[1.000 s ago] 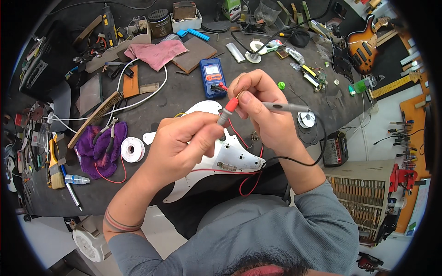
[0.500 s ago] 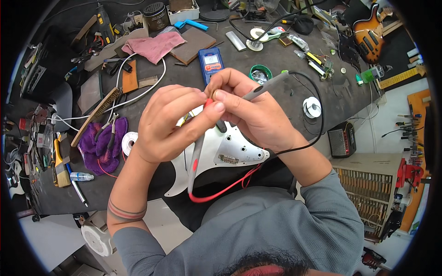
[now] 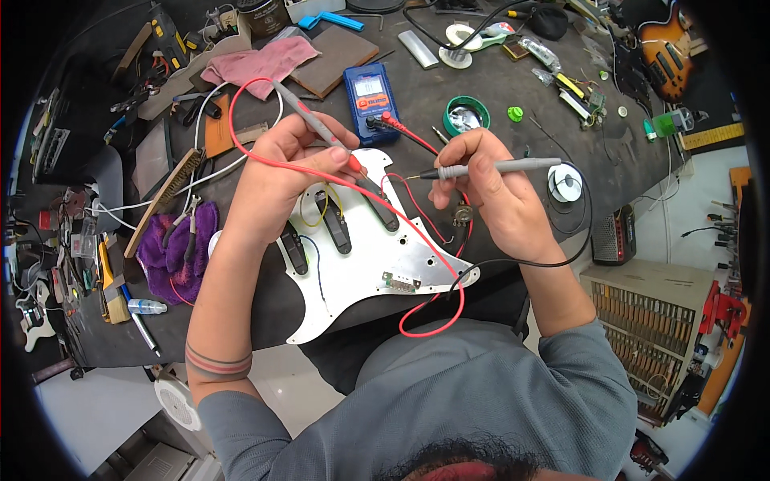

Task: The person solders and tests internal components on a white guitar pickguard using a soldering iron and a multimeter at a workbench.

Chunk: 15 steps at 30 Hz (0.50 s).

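Note:
My left hand (image 3: 287, 172) is closed around a grey test probe (image 3: 317, 124) with a red tip. Its red lead loops over my wrist and across the white guitar pickguard (image 3: 353, 289). Between the fingers of my right hand (image 3: 499, 196) is a second grey probe (image 3: 525, 165), black near its tip, pointing left toward the other. Their tips are a short way apart above the pickguard's far edge. Three dark pickups (image 3: 337, 228) sit in the pickguard, with loose blue, yellow and red wires. Beyond my hands, both leads plug into a blue multimeter (image 3: 372, 98).
A small potentiometer (image 3: 463, 214) lies below my right fingers. Behind are a green round tin (image 3: 467, 117), a brown board (image 3: 335, 68) and a pink cloth (image 3: 265, 64). Left are a wooden brush (image 3: 170, 196) and a purple cloth (image 3: 180, 248); a white spool (image 3: 565, 184) stands right.
My hands, together before with fingertips meeting, have separated. The left probe has swung from hanging down to pointing up and away; the right one is now nearly level. The pickups have come into view.

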Motion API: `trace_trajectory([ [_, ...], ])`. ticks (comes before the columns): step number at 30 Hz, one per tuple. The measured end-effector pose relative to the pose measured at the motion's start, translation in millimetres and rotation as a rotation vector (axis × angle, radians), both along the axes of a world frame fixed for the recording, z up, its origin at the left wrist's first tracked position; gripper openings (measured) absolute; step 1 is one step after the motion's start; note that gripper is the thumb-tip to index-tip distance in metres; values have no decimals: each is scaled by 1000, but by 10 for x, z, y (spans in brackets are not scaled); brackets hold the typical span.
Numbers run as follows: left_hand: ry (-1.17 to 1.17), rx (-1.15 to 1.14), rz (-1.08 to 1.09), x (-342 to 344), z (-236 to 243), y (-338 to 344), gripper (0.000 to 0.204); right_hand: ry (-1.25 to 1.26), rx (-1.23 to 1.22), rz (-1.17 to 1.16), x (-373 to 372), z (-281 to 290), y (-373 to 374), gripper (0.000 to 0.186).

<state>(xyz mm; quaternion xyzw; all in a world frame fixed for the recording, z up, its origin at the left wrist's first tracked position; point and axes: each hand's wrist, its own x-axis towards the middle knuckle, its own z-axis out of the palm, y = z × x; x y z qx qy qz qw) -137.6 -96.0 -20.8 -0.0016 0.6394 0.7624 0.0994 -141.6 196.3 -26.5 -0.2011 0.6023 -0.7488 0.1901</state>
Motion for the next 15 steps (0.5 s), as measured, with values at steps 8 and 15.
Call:
trace_trajectory([
  [8,-96,-134,-59,-80,-81,39,28,-78,-31,19,63,-204,0,24],
  [15,-90,-50,-57,-79,-122,33,34,-17,40,-57,93,-235,-73,22],
])
